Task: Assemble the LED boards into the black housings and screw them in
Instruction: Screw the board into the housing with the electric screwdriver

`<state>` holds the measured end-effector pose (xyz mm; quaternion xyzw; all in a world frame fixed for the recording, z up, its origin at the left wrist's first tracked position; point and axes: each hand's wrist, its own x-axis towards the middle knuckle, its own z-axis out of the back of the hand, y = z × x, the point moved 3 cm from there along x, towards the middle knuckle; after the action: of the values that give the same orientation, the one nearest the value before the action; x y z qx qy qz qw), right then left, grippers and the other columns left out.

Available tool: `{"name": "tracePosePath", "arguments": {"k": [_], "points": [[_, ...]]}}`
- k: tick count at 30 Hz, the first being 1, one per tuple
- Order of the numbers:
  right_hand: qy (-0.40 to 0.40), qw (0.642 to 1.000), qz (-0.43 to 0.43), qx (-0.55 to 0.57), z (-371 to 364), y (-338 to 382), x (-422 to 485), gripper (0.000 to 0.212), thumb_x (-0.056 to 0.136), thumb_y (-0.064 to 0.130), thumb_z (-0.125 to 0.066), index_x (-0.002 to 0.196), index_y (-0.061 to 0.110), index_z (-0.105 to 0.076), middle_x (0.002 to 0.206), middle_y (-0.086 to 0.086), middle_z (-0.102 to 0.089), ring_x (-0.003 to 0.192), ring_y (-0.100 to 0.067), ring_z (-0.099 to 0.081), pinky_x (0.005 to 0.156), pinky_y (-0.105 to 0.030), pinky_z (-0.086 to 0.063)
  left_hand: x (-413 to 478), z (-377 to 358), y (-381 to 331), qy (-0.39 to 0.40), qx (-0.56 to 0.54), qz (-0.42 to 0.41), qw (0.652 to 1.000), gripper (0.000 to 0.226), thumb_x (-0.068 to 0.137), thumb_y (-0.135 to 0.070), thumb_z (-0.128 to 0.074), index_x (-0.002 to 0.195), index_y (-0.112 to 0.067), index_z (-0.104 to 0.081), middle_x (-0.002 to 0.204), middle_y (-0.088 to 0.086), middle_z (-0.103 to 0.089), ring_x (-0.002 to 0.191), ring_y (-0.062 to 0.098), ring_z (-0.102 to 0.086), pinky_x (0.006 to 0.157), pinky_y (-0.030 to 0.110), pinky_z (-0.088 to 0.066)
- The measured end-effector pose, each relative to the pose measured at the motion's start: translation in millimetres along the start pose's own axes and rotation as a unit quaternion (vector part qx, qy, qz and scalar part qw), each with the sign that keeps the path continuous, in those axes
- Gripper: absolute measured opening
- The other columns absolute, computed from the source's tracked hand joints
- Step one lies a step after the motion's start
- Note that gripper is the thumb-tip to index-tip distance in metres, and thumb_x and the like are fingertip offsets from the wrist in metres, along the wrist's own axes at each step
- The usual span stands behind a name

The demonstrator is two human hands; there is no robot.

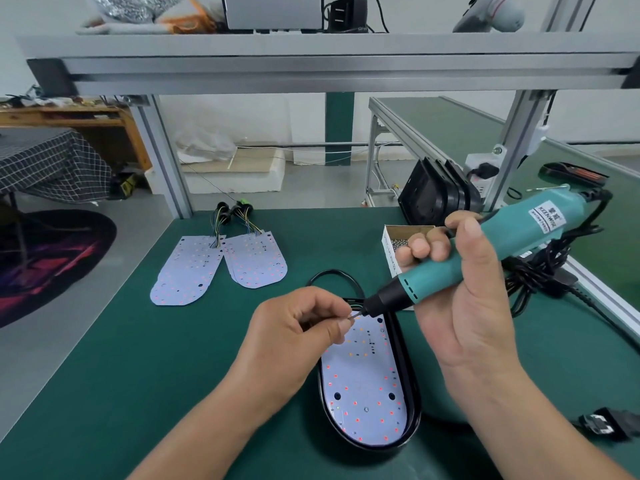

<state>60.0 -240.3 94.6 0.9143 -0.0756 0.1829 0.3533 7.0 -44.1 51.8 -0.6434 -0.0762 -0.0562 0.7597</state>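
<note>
A black oval housing (414, 403) lies on the green mat near the front, with a white LED board (363, 386) seated inside it. My right hand (464, 289) grips a teal electric screwdriver (485, 251), tilted so its black nose points down-left over the board's far end. My left hand (298, 337) pinches a small screw at the driver's bit tip (356, 315). The screw itself is too small to make out clearly.
Two stacks of loose LED boards (187, 271) (256, 259) with wire harnesses lie at the back left. A small cardboard box of screws (403, 239) stands behind my right hand. Stacked black housings (436, 192) and tangled black cable (540, 275) sit at the right.
</note>
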Motion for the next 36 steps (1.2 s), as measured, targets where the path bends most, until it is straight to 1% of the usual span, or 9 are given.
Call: {"name": "tracePosePath", "arguments": {"k": [3, 6, 9, 12, 14, 16, 22, 30, 36], "points": [[-0.005, 1.0, 0.001, -0.001, 0, -2, 0, 0.02, 0.097, 0.033, -0.074, 0.099, 0.02, -0.059, 0.076, 0.001, -0.048, 0.077, -0.017, -0.057, 0.084, -0.036, -0.055, 1, 0, 3, -0.003, -0.001, -0.002, 1.0, 0.011, 0.081, -0.025, -0.08, 0.089, -0.033, -0.079, 0.084, -0.002, -0.079, 0.074, 0.016, -0.074, 0.076, 0.027, -0.061], [-0.024, 1.0, -0.003, 0.017, 4, -2, 1, 0.013, 0.105, 0.032, -0.061, 0.097, 0.021, -0.062, 0.075, 0.002, -0.049, 0.077, -0.017, -0.057, 0.085, -0.035, -0.055, 1, 1, 0, 0.009, 0.004, -0.013, 1.0, 0.016, 0.081, -0.029, -0.081, 0.095, -0.036, -0.08, 0.094, -0.004, -0.081, 0.075, 0.015, -0.074, 0.076, 0.029, -0.062], [-0.049, 0.998, -0.01, 0.037, 10, -4, 3, 0.016, 0.105, 0.032, -0.062, 0.094, 0.021, -0.065, 0.074, 0.002, -0.05, 0.077, -0.016, -0.057, 0.086, -0.036, -0.056, 4, 14, -4, -0.019, 0.04, -0.036, 0.998, 0.032, 0.08, -0.049, -0.078, 0.113, -0.048, -0.073, 0.11, -0.015, -0.078, 0.08, 0.011, -0.069, 0.076, 0.023, -0.057], [-0.067, 0.997, -0.008, 0.04, 14, -5, 7, 0.015, 0.103, 0.032, -0.065, 0.094, 0.02, -0.065, 0.073, 0.001, -0.051, 0.076, -0.016, -0.058, 0.086, -0.037, -0.056, 12, 36, 0, -0.074, 0.1, 0.032, 0.992, 0.05, 0.077, -0.067, -0.059, 0.123, -0.049, -0.063, 0.096, -0.02, -0.067, 0.076, 0.007, -0.062, 0.075, 0.036, -0.057], [-0.072, 0.997, -0.006, 0.041, 17, -5, 9, 0.014, 0.102, 0.031, -0.066, 0.095, 0.019, -0.063, 0.073, 0.001, -0.051, 0.075, -0.016, -0.059, 0.086, -0.037, -0.056, 16, 42, 7, -0.026, 0.172, 0.112, 0.978, 0.059, 0.073, -0.073, -0.052, 0.128, -0.05, -0.055, 0.088, -0.017, -0.063, 0.073, 0.008, -0.064, 0.078, 0.044, -0.061], [-0.076, 0.997, -0.006, 0.034, 19, -8, 11, 0.014, 0.102, 0.029, -0.066, 0.095, 0.018, -0.062, 0.074, 0.0, -0.051, 0.074, -0.017, -0.059, 0.085, -0.037, -0.057, 14, 36, 12, 0.062, 0.202, 0.164, 0.964, 0.064, 0.074, -0.075, -0.055, 0.134, -0.053, -0.049, 0.087, -0.016, -0.066, 0.071, 0.01, -0.07, 0.069, 0.039, -0.062], [-0.075, 0.997, -0.014, -0.014, 15, -20, 14, 0.013, 0.103, 0.023, -0.065, 0.096, 0.017, -0.055, 0.073, -0.002, -0.051, 0.072, -0.019, -0.058, 0.081, -0.038, -0.057, 8, 7, 25, 0.151, 0.134, 0.193, 0.96, 0.048, 0.077, -0.05, -0.068, 0.121, -0.049, -0.051, 0.087, -0.008, -0.078, 0.066, 0.014, -0.073, 0.05, 0.031, -0.053], [-0.033, 0.997, -0.035, -0.06, 5, -37, 13, 0.015, 0.102, 0.021, -0.063, 0.088, 0.02, -0.056, 0.073, -0.001, -0.049, 0.072, -0.019, -0.058, 0.08, -0.037, -0.057, 9, -1, 38, 0.115, 0.011, 0.221, 0.968, 0.05, 0.074, -0.021, -0.068, 0.123, -0.022, -0.059, 0.107, 0.015, -0.078, 0.094, 0.04, -0.078, 0.068, 0.055, -0.063], [-0.013, 0.996, -0.033, -0.084, -1, -42, 11, 0.013, 0.101, 0.019, -0.063, 0.09, 0.017, -0.055, 0.071, -0.003, -0.047, 0.072, -0.022, -0.056, 0.079, -0.038, -0.057, 11, -4, 42, 0.096, 0.015, 0.217, 0.971, 0.044, 0.073, -0.021, -0.067, 0.116, -0.028, -0.058, 0.101, 0.014, -0.077, 0.089, 0.042, -0.076, 0.062, 0.045, -0.059]]}}
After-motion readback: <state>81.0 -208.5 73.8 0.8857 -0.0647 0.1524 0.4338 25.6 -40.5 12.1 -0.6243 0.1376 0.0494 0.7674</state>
